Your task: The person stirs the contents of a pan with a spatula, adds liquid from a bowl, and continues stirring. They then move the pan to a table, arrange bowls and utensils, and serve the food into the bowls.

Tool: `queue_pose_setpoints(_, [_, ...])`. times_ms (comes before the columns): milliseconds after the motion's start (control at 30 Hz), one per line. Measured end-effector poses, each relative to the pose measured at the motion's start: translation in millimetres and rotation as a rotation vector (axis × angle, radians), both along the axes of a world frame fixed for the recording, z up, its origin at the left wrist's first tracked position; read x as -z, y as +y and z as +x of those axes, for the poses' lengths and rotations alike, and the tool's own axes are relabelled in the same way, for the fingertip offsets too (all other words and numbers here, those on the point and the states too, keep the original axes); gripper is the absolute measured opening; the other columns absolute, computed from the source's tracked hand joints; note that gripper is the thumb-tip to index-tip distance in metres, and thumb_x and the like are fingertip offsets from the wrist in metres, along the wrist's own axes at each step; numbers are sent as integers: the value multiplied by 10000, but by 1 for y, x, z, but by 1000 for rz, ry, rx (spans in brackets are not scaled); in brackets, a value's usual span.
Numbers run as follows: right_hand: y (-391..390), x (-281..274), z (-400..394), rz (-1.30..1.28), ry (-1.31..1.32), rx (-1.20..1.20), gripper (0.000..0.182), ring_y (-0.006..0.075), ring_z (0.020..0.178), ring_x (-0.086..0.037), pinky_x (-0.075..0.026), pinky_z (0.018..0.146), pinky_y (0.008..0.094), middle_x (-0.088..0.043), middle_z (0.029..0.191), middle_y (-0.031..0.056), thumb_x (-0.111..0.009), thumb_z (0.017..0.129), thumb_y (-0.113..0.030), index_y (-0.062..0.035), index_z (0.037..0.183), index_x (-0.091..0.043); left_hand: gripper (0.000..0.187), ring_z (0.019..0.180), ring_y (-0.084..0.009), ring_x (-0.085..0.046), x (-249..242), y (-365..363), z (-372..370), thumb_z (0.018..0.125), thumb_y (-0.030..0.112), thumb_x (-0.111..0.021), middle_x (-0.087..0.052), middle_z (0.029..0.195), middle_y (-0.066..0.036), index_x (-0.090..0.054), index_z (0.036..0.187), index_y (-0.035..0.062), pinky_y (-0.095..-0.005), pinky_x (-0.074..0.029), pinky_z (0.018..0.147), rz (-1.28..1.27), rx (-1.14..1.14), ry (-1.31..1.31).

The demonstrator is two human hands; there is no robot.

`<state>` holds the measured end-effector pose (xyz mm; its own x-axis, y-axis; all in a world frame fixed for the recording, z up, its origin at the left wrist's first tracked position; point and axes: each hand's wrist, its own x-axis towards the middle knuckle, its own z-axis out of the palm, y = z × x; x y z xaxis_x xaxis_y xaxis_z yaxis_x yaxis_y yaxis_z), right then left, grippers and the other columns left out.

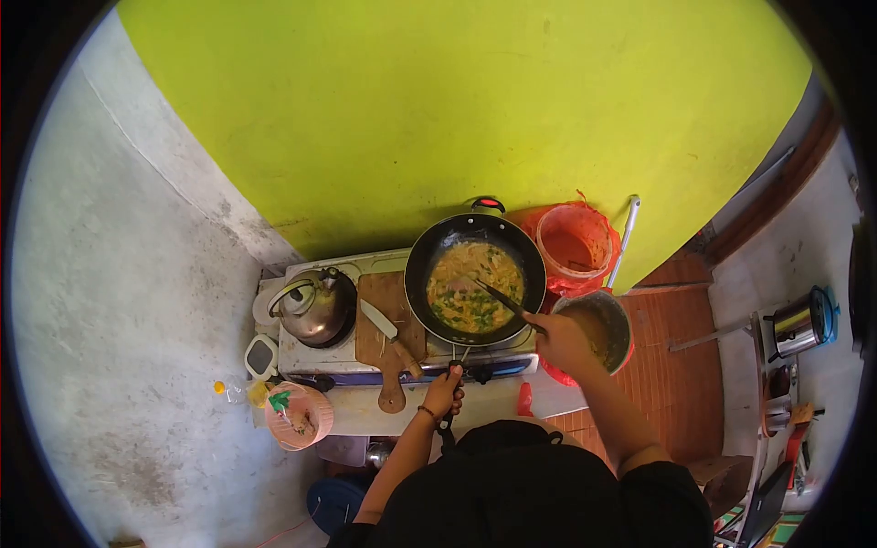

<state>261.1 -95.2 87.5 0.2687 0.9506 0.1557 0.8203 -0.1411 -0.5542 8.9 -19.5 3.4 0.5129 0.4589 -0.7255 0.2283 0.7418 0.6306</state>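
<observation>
My left hand (pixel 444 393) is closed round the long handle of a black wok (pixel 416 274), which sits over the right side of the stove. Inside the wok lies a yellowish egg-like mixture (pixel 475 265) with green pieces. My right hand (pixel 562 340) grips the dark handle of a spatula (pixel 498 295), whose blade dips into the mixture and is partly hidden by it. Left of the wok, a knife (pixel 379 320) with a wooden handle rests on a wooden cutting board (pixel 370 345).
A metal kettle (pixel 315 310) stands on the stove's left side. Right of the wok are a red-wrapped bucket (pixel 574 239) and a metal pot (pixel 621 333) holding brownish liquid. A pink basket (pixel 300 418) sits at front left. The green wall (pixel 475 100) rises behind the stove.
</observation>
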Motion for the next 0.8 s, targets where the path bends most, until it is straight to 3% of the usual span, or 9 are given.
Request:
queue_pose_setpoints(33, [-10,-37,4,-57,2,14,368,329,818,-609,-475,721,408,-630,868,179,-556,721,-37,-84,1077,-634,463,398,-82,-341,1,1,1,850,542,-537,-378,558,18,-424,821,94,-236,-289,376,3,-4,2])
queue_pose_setpoints(100, [-31,-63,20,-73,-10,-41,351,329,831,-610,-472,729,406,-630,894,178,-575,737,-61,-99,1081,-637,462,391,-82,-350,1,0,1,851,539,-537,-386,556,16,-425,815,92,-234,-292,368,2,-8,10])
queue_pose_setpoints(200, [-60,-106,15,-311,-82,-21,325,337,821,-608,-473,724,408,-626,868,167,-585,752,-81,-117,1069,-647,467,389,-81,-349,0,1,2,849,543,-536,-385,555,17,-426,818,91,-232,-294,367,2,-3,8])
queue_pose_setpoints(300, [-70,-93,-3,-319,-152,35,317,343,798,-607,-475,700,419,-619,830,170,-585,762,-90,-134,1069,-649,468,387,-80,-349,3,2,2,849,546,-535,-383,553,18,-426,819,92,-232,-296,366,-11,-1,-5])
queue_pose_setpoints(400, [-65,-51,-14,-321,-101,-6,407,338,769,-610,-482,662,438,-613,831,180,-501,766,-44,-172,1136,-612,465,386,-80,-348,5,1,1,850,545,-532,-383,552,18,-426,819,94,-234,-297,367,-9,6,-3])
queue_pose_setpoints(667, [-17,4,-33,-96,5,65,406,328,764,-599,-485,680,429,-597,810,152,-535,764,-71,-165,1153,-601,515,408,-73,-321,2,1,2,814,594,-553,-357,558,29,-416,830,98,-230,-281,387,-2,16,12])
queue_pose_setpoints(800, [-10,1,-17,-2,178,66,356,332,790,-600,-479,705,425,-620,837,157,-564,759,-98,-137,1107,-627,512,408,-74,-319,0,0,3,816,592,-553,-355,557,30,-418,826,98,-233,-279,386,8,10,3])
